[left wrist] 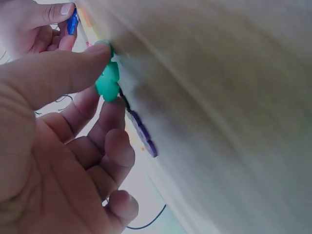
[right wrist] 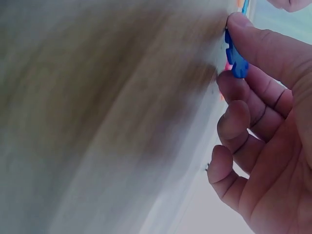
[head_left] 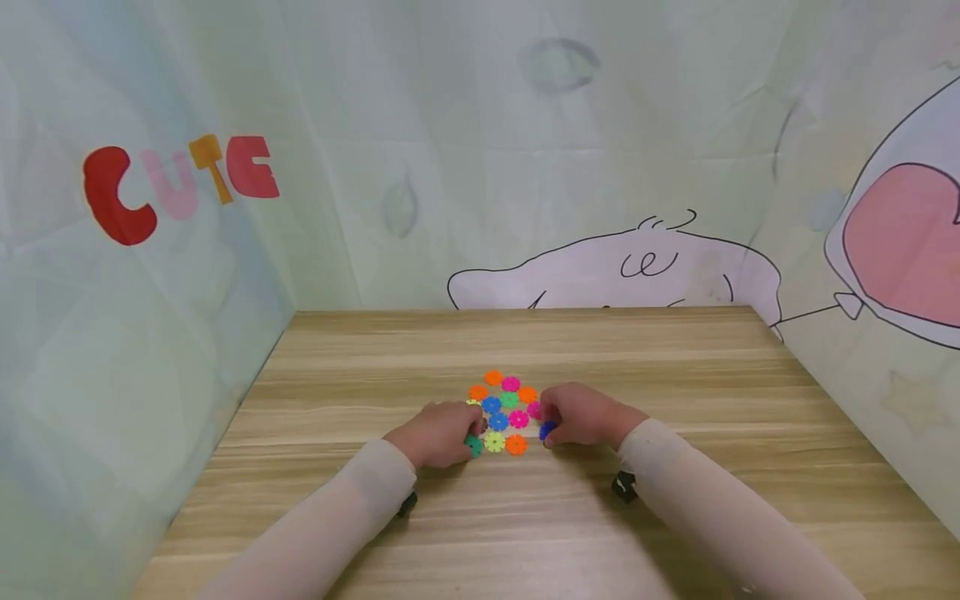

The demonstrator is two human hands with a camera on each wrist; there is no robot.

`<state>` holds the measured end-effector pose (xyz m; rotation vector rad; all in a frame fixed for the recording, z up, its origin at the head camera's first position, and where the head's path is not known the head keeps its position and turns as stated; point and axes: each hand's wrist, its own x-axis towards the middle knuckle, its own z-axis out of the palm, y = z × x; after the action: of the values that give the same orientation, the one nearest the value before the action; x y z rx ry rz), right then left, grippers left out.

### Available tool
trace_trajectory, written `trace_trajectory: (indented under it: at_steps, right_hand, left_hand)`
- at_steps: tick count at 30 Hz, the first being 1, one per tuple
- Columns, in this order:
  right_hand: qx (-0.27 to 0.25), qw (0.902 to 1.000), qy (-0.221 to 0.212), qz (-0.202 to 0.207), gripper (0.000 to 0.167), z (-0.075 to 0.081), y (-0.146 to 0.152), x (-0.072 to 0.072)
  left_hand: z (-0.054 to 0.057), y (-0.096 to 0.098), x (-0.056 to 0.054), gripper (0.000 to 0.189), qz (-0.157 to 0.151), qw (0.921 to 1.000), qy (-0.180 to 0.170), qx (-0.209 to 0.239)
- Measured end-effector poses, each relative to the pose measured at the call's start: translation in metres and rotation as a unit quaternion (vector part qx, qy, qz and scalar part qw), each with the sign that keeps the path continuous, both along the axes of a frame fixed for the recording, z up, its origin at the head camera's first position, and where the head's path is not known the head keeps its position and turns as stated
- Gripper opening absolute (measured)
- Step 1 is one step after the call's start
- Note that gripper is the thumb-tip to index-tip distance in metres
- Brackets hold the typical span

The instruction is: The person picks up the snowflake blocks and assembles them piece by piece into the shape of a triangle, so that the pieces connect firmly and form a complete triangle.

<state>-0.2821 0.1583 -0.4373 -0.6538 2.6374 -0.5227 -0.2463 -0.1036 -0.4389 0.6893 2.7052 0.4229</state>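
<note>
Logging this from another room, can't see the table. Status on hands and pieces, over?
Left hand pinching green flower disc. Right hand pinching blue flower disc. Other flower discs spread between and beyond the hands, no obstruction seen.

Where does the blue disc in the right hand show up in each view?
Head: blue disc, lower half, slightly right of centre.
Left wrist: blue disc, upper left, near the top edge.
Right wrist: blue disc, upper right.
Shared landmark: the right hand, holding it in every view.
</note>
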Motion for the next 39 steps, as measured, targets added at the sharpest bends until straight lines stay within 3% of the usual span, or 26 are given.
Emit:
trace_trajectory:
  at_steps: [7, 11, 15, 21, 26, 32, 36, 39]
  right_hand:
    - [-0.03, 0.9995, 0.008, 0.009, 0.029, -0.003, 0.005, 0.005]
    - [-0.099, 0.9951, -0.001, 0.008, 0.023, 0.0, 0.007, 0.012]
    - [-0.174, 0.9848, 0.001, 0.008, 0.02, 0.013, 0.006, 0.019]
    - [-0.256, 0.9664, -0.014, 0.011, 0.03, 0.034, 0.001, 0.027]
    - [-0.33, 0.9434, -0.032, 0.007, 0.032, 0.049, -0.004, 0.034]
    - [-0.383, 0.9231, -0.037, 0.006, 0.031, 0.064, -0.011, 0.043]
    - [-0.399, 0.9164, -0.032, 0.013, 0.03, 0.074, -0.016, 0.046]
    - [-0.399, 0.9167, -0.026, 0.012, 0.029, 0.078, -0.015, 0.047]
  left_hand:
    - [0.003, -0.006, 0.008, 0.024, 0.011, 0.9992, -0.012, 0.036]
    - [0.005, -0.014, 0.012, 0.021, 0.034, 0.9953, -0.018, 0.089]
    - [0.013, -0.02, 0.014, 0.019, 0.056, 0.986, -0.019, 0.156]
    - [0.038, -0.02, 0.019, 0.022, 0.072, 0.9596, -0.022, 0.271]
    - [0.05, -0.016, 0.025, 0.024, 0.062, 0.9337, -0.011, 0.352]
    - [0.057, -0.007, 0.037, 0.025, 0.052, 0.9042, 0.012, 0.424]
    - [0.059, -0.003, 0.041, 0.025, 0.037, 0.8883, 0.052, 0.455]
    - [0.058, -0.001, 0.042, 0.026, 0.022, 0.8762, 0.072, 0.476]
